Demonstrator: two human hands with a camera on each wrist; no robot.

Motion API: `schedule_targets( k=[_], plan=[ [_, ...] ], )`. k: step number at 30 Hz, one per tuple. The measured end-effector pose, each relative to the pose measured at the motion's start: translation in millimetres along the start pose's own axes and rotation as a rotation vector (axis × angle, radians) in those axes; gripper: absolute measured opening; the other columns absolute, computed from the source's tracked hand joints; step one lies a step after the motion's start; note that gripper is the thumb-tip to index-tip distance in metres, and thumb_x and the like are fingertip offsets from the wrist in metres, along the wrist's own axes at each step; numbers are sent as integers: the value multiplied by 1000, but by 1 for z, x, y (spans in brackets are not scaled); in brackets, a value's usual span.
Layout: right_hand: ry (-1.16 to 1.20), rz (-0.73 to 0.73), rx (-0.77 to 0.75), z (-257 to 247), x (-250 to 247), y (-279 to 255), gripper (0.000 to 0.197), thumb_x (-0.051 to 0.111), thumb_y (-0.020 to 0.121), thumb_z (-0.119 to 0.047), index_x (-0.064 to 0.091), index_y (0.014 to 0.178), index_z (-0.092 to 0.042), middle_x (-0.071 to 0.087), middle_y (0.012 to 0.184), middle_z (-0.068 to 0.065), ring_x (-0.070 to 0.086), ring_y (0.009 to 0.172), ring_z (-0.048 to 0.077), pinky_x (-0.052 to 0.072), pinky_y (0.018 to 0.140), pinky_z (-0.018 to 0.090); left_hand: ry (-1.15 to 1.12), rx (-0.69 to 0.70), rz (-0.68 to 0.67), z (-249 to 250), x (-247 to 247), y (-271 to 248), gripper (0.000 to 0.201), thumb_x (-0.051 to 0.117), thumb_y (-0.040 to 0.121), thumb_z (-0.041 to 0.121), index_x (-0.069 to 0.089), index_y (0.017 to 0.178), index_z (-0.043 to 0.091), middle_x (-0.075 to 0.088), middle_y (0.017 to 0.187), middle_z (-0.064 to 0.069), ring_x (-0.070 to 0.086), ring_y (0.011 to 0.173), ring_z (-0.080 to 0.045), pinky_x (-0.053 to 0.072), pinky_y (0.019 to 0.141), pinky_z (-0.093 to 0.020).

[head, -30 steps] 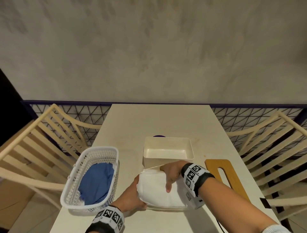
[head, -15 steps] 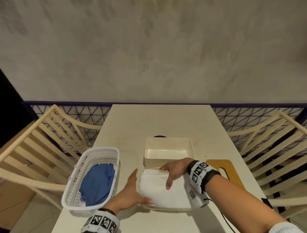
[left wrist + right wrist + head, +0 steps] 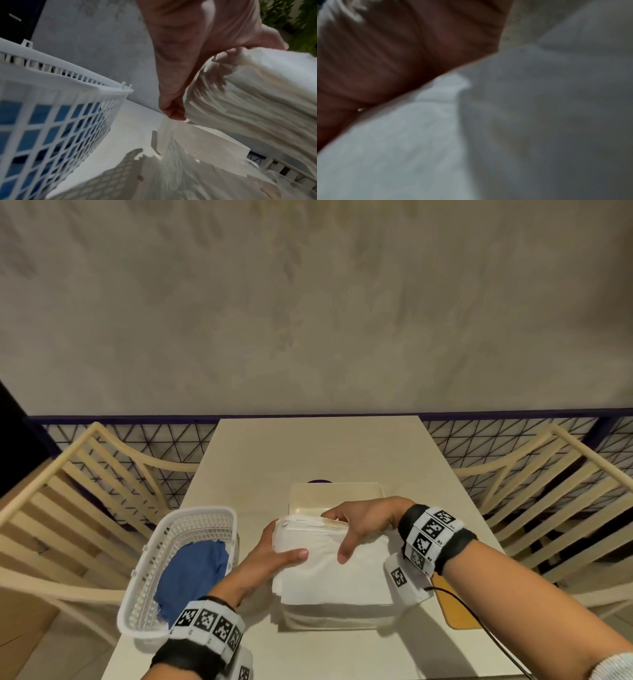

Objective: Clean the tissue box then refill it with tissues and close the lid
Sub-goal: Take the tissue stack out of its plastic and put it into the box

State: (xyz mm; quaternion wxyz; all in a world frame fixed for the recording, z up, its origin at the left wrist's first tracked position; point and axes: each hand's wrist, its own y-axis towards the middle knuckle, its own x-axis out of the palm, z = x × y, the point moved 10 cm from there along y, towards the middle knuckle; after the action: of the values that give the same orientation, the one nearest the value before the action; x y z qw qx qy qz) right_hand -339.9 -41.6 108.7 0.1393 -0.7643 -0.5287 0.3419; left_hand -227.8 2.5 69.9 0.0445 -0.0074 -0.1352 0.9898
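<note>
A thick white stack of tissues [image 3: 337, 571] is held between both hands just above the table, its far end tilted up. My left hand [image 3: 274, 553] grips its left end with the thumb on top. My right hand [image 3: 359, 527] grips the far edge, thumb lying over the top. The open cream tissue box [image 3: 337, 493] stands right behind the stack, its inside mostly hidden. The wooden lid [image 3: 457, 609] lies flat at the right, partly under my right wrist. In the left wrist view my fingers [image 3: 173, 111] curl under the layered stack [image 3: 257, 97]. The right wrist view is blurred, showing only palm and tissues [image 3: 428, 148].
A white plastic basket [image 3: 171, 546] holding a blue cloth [image 3: 195, 573] stands at the left by the table's edge. A clear wrapper [image 3: 337, 618] lies under the stack. Wooden chairs [image 3: 85, 508] flank the table on both sides. A wall rises beyond the far edge.
The tissue stack has come up off the wrapper and shifted toward the box. My left hand went from flat beside it to gripping its left end.
</note>
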Motion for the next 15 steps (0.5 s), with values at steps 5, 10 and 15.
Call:
schedule_targets(
  k=[5,10,15],
  plan=[
    [52,44,-43,-3,3,-7,43,75,73,-2,58,110,-14,65,103,5,63,92,19,49,92,43,-2,7,-12,2,-2,-2,139,88,24,65,31,142,16,51,137,-7,54,122,-22,50,94,-30],
    [86,83,-71,-5,5,-14,46,76,72,-3,59,111,-20,67,108,7,64,96,21,51,92,43,-31,14,-43,6,-1,-4,140,90,24,61,30,143,17,52,136,-7,54,121,-21,50,92,-28],
    [148,49,-77,-4,14,-18,48,72,75,4,60,108,-28,67,99,-2,65,89,16,54,80,30,-35,4,-111,4,7,-7,136,88,27,64,30,142,20,52,137,-5,55,121,-17,50,93,-28]
  ],
)
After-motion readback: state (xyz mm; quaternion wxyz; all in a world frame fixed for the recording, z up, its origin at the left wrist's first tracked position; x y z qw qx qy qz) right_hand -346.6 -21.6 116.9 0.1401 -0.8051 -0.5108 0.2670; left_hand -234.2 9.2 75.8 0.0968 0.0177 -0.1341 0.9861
